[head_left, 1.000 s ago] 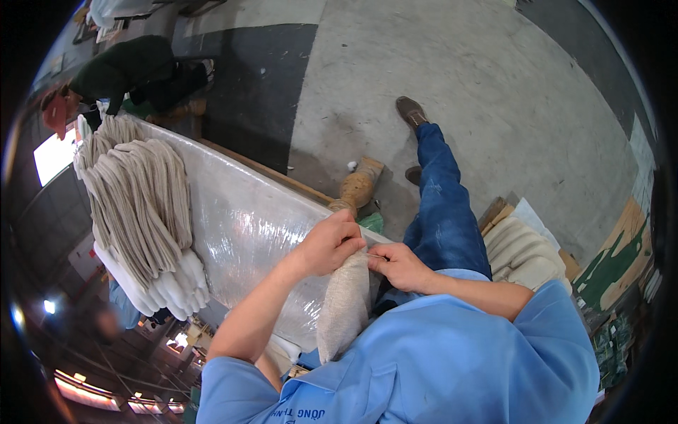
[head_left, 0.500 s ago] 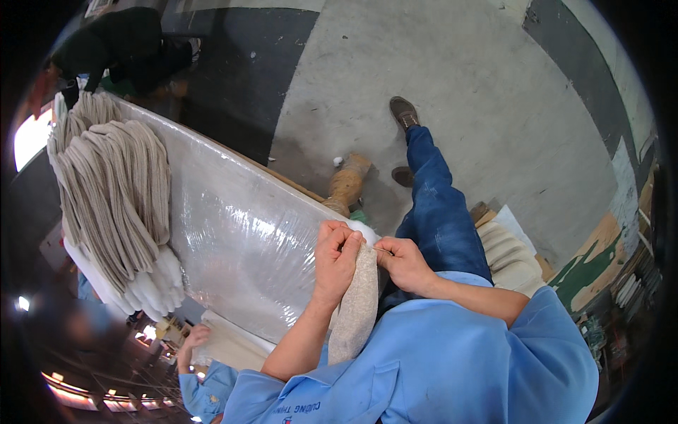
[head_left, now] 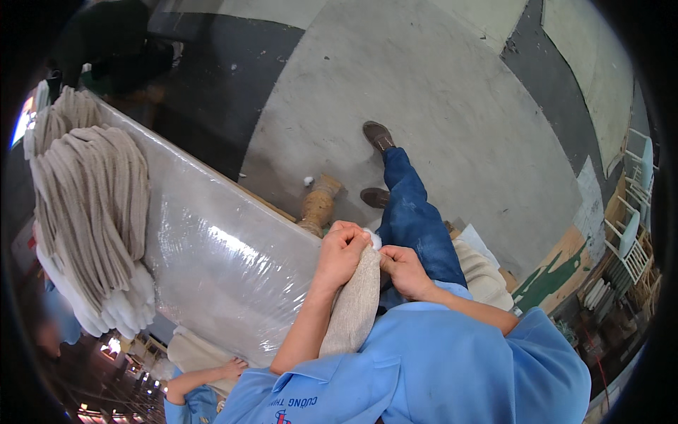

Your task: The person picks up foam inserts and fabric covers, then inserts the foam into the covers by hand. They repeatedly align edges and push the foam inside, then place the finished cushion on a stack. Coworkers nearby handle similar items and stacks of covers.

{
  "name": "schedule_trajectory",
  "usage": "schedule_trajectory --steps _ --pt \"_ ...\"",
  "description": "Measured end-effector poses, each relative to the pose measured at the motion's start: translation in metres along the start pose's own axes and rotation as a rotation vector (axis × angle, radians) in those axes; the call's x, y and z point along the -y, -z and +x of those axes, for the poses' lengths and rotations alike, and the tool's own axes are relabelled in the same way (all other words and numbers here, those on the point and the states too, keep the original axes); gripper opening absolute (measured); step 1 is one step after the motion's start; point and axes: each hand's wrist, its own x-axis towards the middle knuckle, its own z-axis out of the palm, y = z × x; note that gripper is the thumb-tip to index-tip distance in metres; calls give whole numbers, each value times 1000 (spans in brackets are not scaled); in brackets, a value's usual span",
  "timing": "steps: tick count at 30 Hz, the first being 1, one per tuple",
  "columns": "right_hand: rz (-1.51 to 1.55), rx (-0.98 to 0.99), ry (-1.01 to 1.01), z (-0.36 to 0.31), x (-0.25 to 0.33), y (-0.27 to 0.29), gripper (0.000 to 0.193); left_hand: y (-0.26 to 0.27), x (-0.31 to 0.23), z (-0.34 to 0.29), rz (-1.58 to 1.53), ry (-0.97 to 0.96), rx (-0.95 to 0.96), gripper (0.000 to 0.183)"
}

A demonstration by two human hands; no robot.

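A beige fabric tube (head_left: pixel 357 307) hangs in front of my body, with white stuffing (head_left: pixel 373 239) poking out of its upper end. My left hand (head_left: pixel 342 256) pinches the tube's upper end between thumb and fingers, so it is closed. Close beside it, my right hand (head_left: pixel 407 271) is closed in a pinch on the edge of the same end. Whether anything thin also sits in the right fingers is too small to tell. The lower end of the tube lies against my left forearm and shirt.
A table wrapped in clear plastic (head_left: pixel 212 233) stretches to my left. On it lies a pile of beige fabric tubes (head_left: pixel 92 205) with white stuffing at their ends. A co-worker's hand (head_left: pixel 232 367) is at the lower left. Below the table edge stands a turned wooden leg (head_left: pixel 319 205). Folded beige fabric (head_left: pixel 480 272) lies right.
Both hands stay pinched at the tube's upper end, and the tube has turned slightly. My view has shifted a little. The co-worker's hand now rests lower, on pale fabric.
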Motion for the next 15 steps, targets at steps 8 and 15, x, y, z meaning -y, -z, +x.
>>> schedule_trajectory --steps 8,15 --pt "45 30 -135 16 0 11 16 2 16 15 10 66 28 21" --pt "152 99 -142 31 0 14 12 1 19 20 35 57 30 24"
